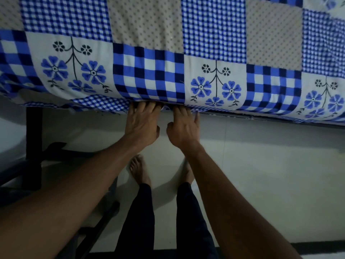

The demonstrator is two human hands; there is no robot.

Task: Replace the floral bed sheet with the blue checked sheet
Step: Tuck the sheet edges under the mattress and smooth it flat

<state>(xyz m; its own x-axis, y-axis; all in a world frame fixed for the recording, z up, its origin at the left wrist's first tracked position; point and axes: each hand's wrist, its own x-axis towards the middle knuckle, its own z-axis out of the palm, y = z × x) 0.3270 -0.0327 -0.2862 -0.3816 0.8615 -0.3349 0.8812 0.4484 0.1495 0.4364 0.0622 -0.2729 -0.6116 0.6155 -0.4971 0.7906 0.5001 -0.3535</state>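
Head view: fingers of both hands seen stretched nearly straight, tips hidden under hem of blue checked sheet; nothing seen clasped. Left hand and right hand set side by side at bed's near edge. Sheet spread over bed, draped down side. Cloth judged soft, light, limp, easily creased; best taken at hem or corners. No brand, label or writing found. Dark bed frame at left, pale floor below.
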